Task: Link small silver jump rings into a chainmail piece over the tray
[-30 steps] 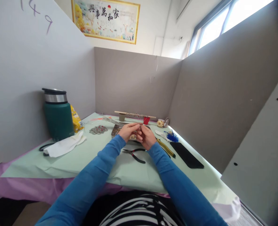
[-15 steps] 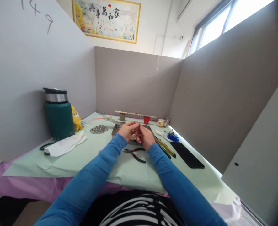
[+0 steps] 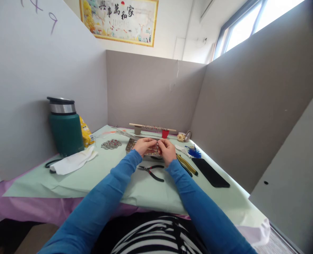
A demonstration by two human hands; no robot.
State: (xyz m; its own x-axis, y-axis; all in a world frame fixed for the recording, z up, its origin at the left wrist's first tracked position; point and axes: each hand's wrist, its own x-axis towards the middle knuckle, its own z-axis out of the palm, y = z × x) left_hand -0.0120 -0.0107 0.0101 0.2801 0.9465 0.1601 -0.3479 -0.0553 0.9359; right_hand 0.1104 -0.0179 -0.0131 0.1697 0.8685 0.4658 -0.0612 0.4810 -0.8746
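Both of my hands are raised over a metal tray (image 3: 129, 147) of small pieces, fingertips almost meeting. My left hand (image 3: 145, 145) is closed in a pinch between thumb and forefinger. Facing it, my right hand (image 3: 167, 151) pinches too. Whatever lies between the fingertips is too small to make out. Below the hands rest pliers with black and red handles (image 3: 155, 175). Yellow-handled pliers (image 3: 188, 165) lie just right of my right hand. Behind the tray, a thin stick (image 3: 135, 125) with beaded strands lies across a grey cup (image 3: 137, 130) and a red cup (image 3: 165, 134).
Left of the tray sit a heap of silver chain with red beads (image 3: 111, 144) and several thin wires (image 3: 124, 133). A green bottle (image 3: 66, 134) and white paper (image 3: 75, 163) stand farther left. A black phone (image 3: 211, 173) and blue tassel (image 3: 194, 152) lie right. Grey partitions (image 3: 156, 91) enclose the table.
My hands have drawn slightly apart at the fingertips, the right one shifting a little to the right. More of the tray shows between them. Both remain in a pinch.
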